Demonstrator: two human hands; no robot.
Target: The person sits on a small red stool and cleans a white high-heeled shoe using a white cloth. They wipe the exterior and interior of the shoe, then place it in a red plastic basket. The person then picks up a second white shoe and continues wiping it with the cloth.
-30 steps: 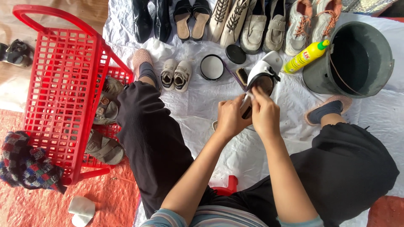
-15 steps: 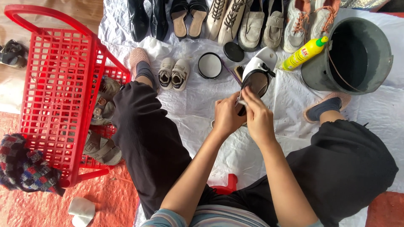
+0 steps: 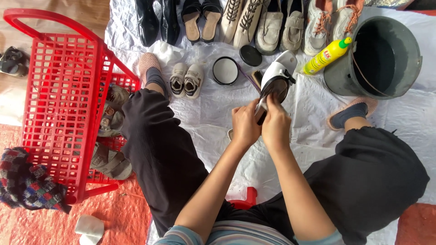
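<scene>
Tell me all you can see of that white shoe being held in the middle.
The white shoe is a sneaker with a dark opening and dark trim, looking like leather or a synthetic. It is lifted off the white sheet, toe pointing away, opening facing up. The left hand and right hand grip its heel end together.

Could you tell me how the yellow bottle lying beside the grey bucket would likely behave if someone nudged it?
The yellow bottle lies on its side and looks round, so it would probably roll. It rests close to the grey bucket, which may stop it. The crinkled white sheet beneath could slow it.
</scene>
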